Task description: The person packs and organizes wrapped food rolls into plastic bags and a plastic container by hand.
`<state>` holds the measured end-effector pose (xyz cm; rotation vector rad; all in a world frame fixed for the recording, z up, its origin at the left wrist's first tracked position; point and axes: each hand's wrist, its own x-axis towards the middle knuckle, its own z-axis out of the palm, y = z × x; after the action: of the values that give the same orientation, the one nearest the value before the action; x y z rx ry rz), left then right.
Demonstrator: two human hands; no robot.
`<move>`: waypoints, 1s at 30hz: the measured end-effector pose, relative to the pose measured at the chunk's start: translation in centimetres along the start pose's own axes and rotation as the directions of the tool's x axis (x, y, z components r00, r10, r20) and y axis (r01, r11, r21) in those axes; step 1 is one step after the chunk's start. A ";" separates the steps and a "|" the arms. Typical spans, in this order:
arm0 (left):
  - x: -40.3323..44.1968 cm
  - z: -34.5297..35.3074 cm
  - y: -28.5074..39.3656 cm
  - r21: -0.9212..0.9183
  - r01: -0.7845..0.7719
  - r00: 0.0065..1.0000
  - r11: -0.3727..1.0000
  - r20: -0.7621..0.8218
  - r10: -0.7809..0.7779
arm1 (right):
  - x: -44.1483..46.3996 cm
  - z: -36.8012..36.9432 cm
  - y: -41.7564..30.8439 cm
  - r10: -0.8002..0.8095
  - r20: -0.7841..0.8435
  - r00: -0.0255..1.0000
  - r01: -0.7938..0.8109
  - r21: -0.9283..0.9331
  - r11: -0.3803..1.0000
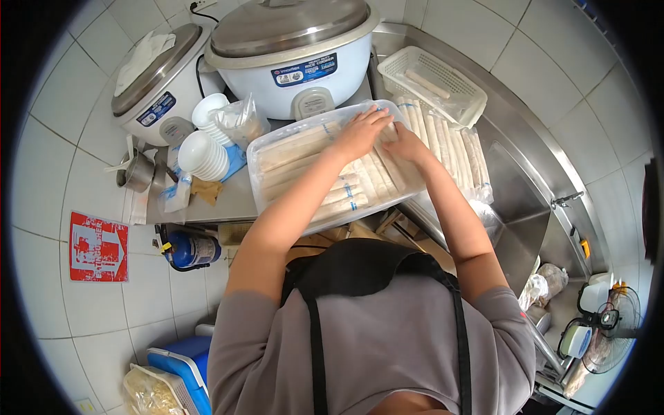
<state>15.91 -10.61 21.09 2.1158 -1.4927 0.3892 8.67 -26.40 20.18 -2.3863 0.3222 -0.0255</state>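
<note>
A translucent plastic tub (257, 181) holds clear plastic packs of long, pale rolls (297, 160) with blue printing. My left hand (363, 133) reaches over the tub's far side, its fingers stretched out on the end of a pack. Close beside it, my right hand (407, 144) has its fingers bent against a pack of rolls (393, 164) at the tub's right end; its fingertips are partly hidden. More packs of rolls (449, 146) lie in a row just right of the tub.
Behind the tub stand a large rice cooker (290, 72) and a smaller rice cooker (162, 83). Stacked white bowls (203, 156) are at left. A white basket (443, 90) with one roll sits at back right, beside a steel sink (519, 180). A fire extinguisher (190, 247) hangs below.
</note>
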 end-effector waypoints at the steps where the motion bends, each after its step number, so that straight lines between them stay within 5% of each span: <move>1: 0.7 0.4 -0.3 -0.028 -0.002 1.000 1.000 0.022 0.002 | -0.2 0.3 -0.1 -0.006 -0.048 0.999 0.007 0.016 1.000; 6: 2.6 1.7 -1.5 -0.145 0.020 0.986 0.989 0.168 0.005 | -1.6 -0.3 -2.2 0.047 -0.090 0.995 -0.049 -0.020 0.999; 12: 2.8 2.8 -1.8 -0.135 -0.037 0.990 0.990 0.129 0.054 | -2.3 1.0 -1.8 -0.005 -0.173 0.985 -0.034 -0.218 0.975; 15: 2.4 3.6 -2.0 -0.030 -0.068 0.996 0.997 0.055 0.070 | -3.4 1.7 -1.8 -0.230 -0.285 0.931 0.134 -0.318 0.938; 18: 1.9 4.0 -2.1 -0.026 -0.078 0.996 0.997 0.047 0.079 | -7.2 1.0 -2.8 -0.673 -0.227 0.704 0.373 -0.688 0.623; 21: 2.1 4.4 -2.6 -0.065 -0.087 0.995 0.994 0.047 0.090 | -10.3 0.5 -3.4 -0.256 -0.053 0.965 0.149 -0.692 0.706; 27: 2.5 3.6 -1.7 -0.159 0.047 0.989 0.986 0.147 -0.023 | -8.5 0.6 -1.5 -0.305 -0.144 0.941 0.165 -0.592 0.789; 30: 2.1 4.6 -1.0 -0.048 0.089 0.990 0.995 0.115 -0.083 | -8.6 0.1 -1.3 -0.377 -0.099 0.921 0.239 -0.620 0.747</move>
<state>17.32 -14.56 18.05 2.1830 -1.4513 0.1993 0.63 -23.29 21.57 -3.0614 0.0147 -0.4042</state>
